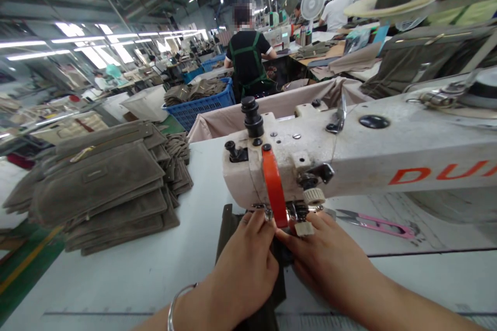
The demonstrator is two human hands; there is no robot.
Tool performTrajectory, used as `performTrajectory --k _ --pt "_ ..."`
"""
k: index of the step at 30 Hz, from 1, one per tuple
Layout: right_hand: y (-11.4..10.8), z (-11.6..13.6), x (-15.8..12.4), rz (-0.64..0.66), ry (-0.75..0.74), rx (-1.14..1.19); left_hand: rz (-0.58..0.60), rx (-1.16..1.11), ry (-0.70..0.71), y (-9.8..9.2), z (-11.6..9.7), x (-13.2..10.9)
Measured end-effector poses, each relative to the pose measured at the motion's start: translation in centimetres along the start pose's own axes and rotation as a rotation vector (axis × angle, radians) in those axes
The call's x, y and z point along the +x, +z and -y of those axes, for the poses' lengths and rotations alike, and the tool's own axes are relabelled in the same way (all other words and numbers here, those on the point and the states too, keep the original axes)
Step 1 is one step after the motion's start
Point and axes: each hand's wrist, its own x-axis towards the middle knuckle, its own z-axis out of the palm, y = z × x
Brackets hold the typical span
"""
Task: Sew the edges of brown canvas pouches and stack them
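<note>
A white sewing machine (361, 160) with an orange guard (274, 186) stands over the pale work table. Under its head lies a dark olive fabric piece (225, 230), running toward me beneath my hands. My left hand (248, 264), a bracelet at its wrist, grips the fabric with curled fingers, just left of the needle area. On the other side my right hand (322, 251) is closed, its thumb and fingers on the fabric close to the presser foot. The fingertips of both hands nearly meet; the needle and the seam are hidden behind the guard and fingers.
Pink-handled thread snips (380, 223) lie right of my right hand. A stack of olive fabric pouches (104, 181) sits on the table's left. Beyond are a cloth-lined bin (217, 121), a blue crate (202, 111) of pieces, and a seated co-worker (248, 57) facing away.
</note>
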Motion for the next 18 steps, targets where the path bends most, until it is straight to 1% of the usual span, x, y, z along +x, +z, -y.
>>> performTrajectory --k 2,4,6,8,10,12,13,15,16,17,18 --pt "0.0 0.0 0.0 0.027 0.002 -0.008 -0.039 0.034 0.017 0.5 -0.1 -0.4" --pt "0.3 0.1 0.0 0.048 0.005 -0.008 -0.046 0.034 0.014 0.7 -0.1 -0.2" --pt "0.6 0.2 0.0 0.047 0.011 0.0 -0.028 -0.006 -0.006 0.5 -0.1 0.2" --pt "0.5 0.1 0.0 0.042 0.036 0.028 -0.009 -0.057 -0.026 -0.2 -0.1 0.6" --pt "-0.5 -0.3 0.0 0.08 0.048 0.112 0.036 -0.112 -0.039 -1.1 0.0 0.4" --pt "-2.5 -1.1 -0.2 0.159 0.032 0.242 0.048 -0.138 -0.066 -1.9 0.6 -0.7" --pt "-3.6 -1.6 -0.3 0.199 0.013 0.299 0.012 -0.112 -0.094 -2.0 1.0 -1.5" --pt "-5.5 -2.7 -0.7 0.261 -0.02 0.345 -0.145 0.008 -0.205 -1.7 2.3 -3.5" --pt "-6.1 -3.3 -0.9 0.283 -0.038 0.344 -0.225 0.062 -0.287 -1.3 3.0 -4.5" --pt "-6.3 -3.8 -1.1 0.3 -0.045 0.335 -0.263 0.064 -0.371 -0.8 3.7 -5.4" --pt "-6.1 -4.2 -1.2 0.299 -0.034 0.32 -0.268 0.018 -0.452 -0.3 4.4 -6.1"
